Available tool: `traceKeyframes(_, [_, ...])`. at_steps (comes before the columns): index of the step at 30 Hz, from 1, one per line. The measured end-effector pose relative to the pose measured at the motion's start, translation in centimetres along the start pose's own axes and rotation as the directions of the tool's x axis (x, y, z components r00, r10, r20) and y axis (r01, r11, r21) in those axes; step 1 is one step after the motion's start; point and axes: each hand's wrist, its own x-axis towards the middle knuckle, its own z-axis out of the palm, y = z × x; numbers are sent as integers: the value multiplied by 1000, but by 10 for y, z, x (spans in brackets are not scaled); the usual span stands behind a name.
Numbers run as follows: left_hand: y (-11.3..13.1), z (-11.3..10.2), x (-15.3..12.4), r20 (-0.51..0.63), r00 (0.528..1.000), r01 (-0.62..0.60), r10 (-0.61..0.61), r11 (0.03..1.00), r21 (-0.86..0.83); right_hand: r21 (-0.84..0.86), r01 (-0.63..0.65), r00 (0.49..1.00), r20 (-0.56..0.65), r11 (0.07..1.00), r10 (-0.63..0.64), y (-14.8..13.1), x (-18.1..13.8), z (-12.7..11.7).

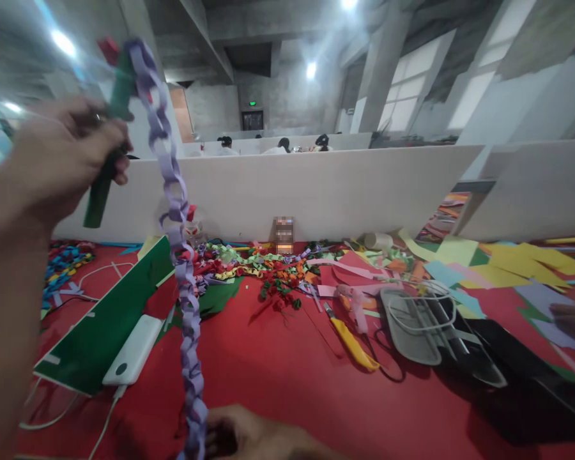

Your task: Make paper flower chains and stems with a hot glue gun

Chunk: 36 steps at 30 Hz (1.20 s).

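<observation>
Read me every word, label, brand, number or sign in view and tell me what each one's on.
Nothing is readable.
Green lit sign on the far wall: too small to read.
Pixelated upright object by the white partition: blurred out.
Purple paper chain and green stick: no lettering visible.

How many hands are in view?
3: the left hand raised, gripping a green tube; the right hand at the bottom, by the purple chain; apparently another person's hand, blurred, at the right edge. More may be hidden.
</observation>
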Motion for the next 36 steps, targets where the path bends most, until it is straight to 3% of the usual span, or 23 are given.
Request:
traceKeyframes(3, [-37, 15, -21, 38, 990, 131, -132, 991, 37, 193, 63, 981, -193, 979, -25, 1, -45, -13])
traceKeyframes(5, [-73, 26, -43, 128, 962, 233, -240, 970, 71, 253, 194, 906, -416, 948, -74, -6, -80, -31])
traceKeyframes(6, [-92, 33, -56, 158, 947, 261, -279, 957, 125, 239, 177, 868, -495, 955, -37, -10, -97, -41])
traceKeyframes(9, [-146, 60, -101, 333, 866, 250, -373, 900, 358, -30, 53, 694, -718, 998, -58, -21, -133, -69])
traceKeyframes(11, [-175, 81, -132, 401, 859, 147, -318, 904, 402, -310, -116, 571, -798, 944, -192, -25, -143, -78])
traceKeyframes(12, [-186, 91, -145, 405, 854, 144, -326, 898, 417, -429, -209, 534, -803, 879, -264, -26, -145, -80])
traceKeyframes(14, [-205, 108, -167, 452, 838, 102, -307, 900, 424, -601, -371, 544, -758, 708, -359, -25, -143, -76])
traceKeyframes(18, [-226, 124, -190, 461, 840, 64, -286, 896, 439, -749, -572, 672, -661, 334, -334, -19, -135, -65])
traceKeyframes(21, [-221, 126, -202, 434, 866, 30, -250, 891, 453, -734, -650, 661, -674, 196, -329, -17, -138, -67])
traceKeyframes(24, [-191, 130, -220, 442, 890, -75, -110, 921, 381, -722, -673, 652, -682, 162, -331, -17, -148, -72])
traceKeyframes(25, [-176, 133, -227, 478, 878, -138, -27, 942, 307, -720, -677, 652, -684, 155, -328, -18, -152, -73])
traceKeyframes(27, [-145, 141, -242, 602, 787, -235, 132, 967, 95, -718, -680, 655, -686, 149, -318, -17, -158, -73])
traceKeyframes(28, [-130, 146, -249, 676, 710, -280, 197, 960, 14, -719, -679, 657, -685, 149, -314, -16, -161, -73])
traceKeyframes(30, [-109, 156, -260, 748, 616, -331, 246, 943, -38, -720, -676, 657, -686, 157, -313, -15, -164, -72])
traceKeyframes(32, [-99, 165, -266, 779, 588, -342, 217, 940, -4, -717, -676, 655, -691, 172, -306, -15, -167, -71])
traceKeyframes(36, [-102, 174, -268, 780, 617, -260, 107, 963, 74, -719, -665, 662, -693, 202, -285, -24, -168, -66])
